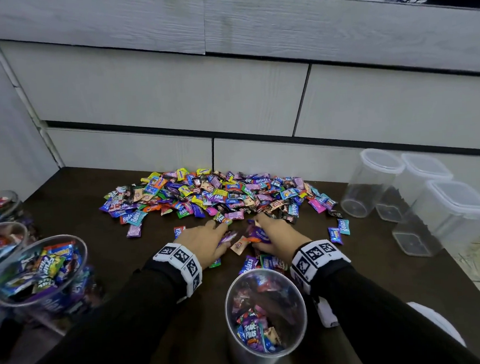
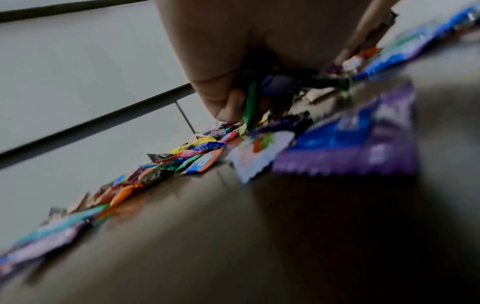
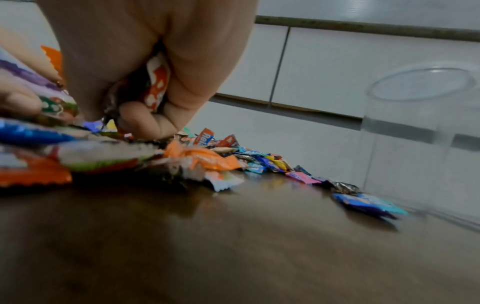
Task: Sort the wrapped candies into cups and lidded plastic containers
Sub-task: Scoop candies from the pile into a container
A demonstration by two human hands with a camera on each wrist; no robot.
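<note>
The left hand (image 1: 206,242) lies low on the dark counter (image 1: 119,255) at the near edge of the candy pile (image 1: 211,196), its fingers curled round a few wrappers; the left wrist view shows a green wrapper (image 2: 250,100) and darker ones tucked under the curled fingers (image 2: 228,109). The right hand (image 1: 276,236) sits just beside it to the right, pinching a bunch of candies with a purple wrapper (image 1: 258,233) on top. From the right wrist, an orange-and-white wrapper (image 3: 157,86) is clamped between palm and bent fingers (image 3: 145,121).

The pile spreads wide along the far side of the counter, almost up against the pale drawer fronts (image 1: 170,95). A few strays lie apart to the right, among them a blue one (image 1: 335,235) close to the right wrist.

Near the front, between the two forearms, stands an open cup (image 1: 266,313) partly filled with candies. At the left edge, three more open cups (image 1: 40,269) are filled with candies. Well to the right, three clear lidded containers (image 1: 421,194) stand close together near the counter's right edge. Bare counter runs between the left hand and the left cups, and between the strays and the containers.
</note>
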